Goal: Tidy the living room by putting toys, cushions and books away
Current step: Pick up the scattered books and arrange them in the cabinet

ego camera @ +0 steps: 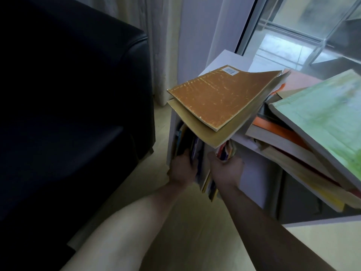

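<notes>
A low white shelf unit [252, 167] stands by the window, with several upright books [195, 153] in its left compartment. My left hand [182, 169] grips the left side of that bunch, fingers curled into it. A colourful book [226, 151] at the bunch's right side is held by my right hand [226, 170]. On the shelf top lie a worn brown book [220, 96] over a yellow one [199, 130], both overhanging the front edge. To the right sits a leaning pile with an orange book [279, 130] and a green-covered book [328, 118].
A dark sofa [68, 94] fills the left, close to the shelf unit. Pale curtains [164, 45] hang behind it, and a glass door [293, 36] lies beyond the shelf. Light wooden floor [175, 222] runs under my arms.
</notes>
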Tool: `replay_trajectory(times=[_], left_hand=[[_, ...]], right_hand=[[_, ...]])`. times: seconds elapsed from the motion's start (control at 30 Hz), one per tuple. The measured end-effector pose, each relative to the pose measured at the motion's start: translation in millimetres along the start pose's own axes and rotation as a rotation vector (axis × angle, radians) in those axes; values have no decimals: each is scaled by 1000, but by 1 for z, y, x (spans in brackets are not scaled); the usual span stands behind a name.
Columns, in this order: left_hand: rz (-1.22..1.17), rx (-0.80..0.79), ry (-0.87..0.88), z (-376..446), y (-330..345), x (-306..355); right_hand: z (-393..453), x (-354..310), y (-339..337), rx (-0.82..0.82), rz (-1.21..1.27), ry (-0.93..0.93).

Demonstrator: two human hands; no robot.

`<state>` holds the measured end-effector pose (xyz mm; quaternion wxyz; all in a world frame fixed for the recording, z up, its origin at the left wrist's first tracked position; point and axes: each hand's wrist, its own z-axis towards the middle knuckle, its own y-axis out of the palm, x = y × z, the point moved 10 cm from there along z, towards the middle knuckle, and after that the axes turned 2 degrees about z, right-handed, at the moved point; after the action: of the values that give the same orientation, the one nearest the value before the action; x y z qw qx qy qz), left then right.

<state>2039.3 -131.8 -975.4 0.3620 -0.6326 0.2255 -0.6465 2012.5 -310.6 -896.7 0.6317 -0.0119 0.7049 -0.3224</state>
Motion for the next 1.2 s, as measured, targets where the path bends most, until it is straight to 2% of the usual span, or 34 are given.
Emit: replay_trajectory(times=[0.13, 0.27, 0.43, 0.57, 0.63, 0.77, 0.9, 1.07, 1.2], left_hand=[[-90, 155, -41, -29, -17, -41], [-118, 177, -57, -29, -19, -40], [-169, 107, -11, -20, -4, -36], [-176, -74, 49, -26, 5, -42], [-204, -140, 13, -35, 7, -44], [-101, -121, -35, -39, -2, -42], [8, -204, -46, -41, -13, -49], [-51, -184, -78, -50, -38, -47], [-65, -147, -58, -55, -56, -43]], right_hand=[[-12, -5, 13, -64, -19, -93], [-22, -16, 27, -90, -7, -172], [-14, -20, 30, -135, -32, -241], [-17, -22, 29, -162, -82, -263], [-23, -28, 32, -161, -74, -266], [-39, -24, 38, -164, -51, -246], [-41, -18, 38, -232, -45, -238], [-36, -6, 41, -296, -82, -182], [-34, -9, 45, -280, -105, -156]])
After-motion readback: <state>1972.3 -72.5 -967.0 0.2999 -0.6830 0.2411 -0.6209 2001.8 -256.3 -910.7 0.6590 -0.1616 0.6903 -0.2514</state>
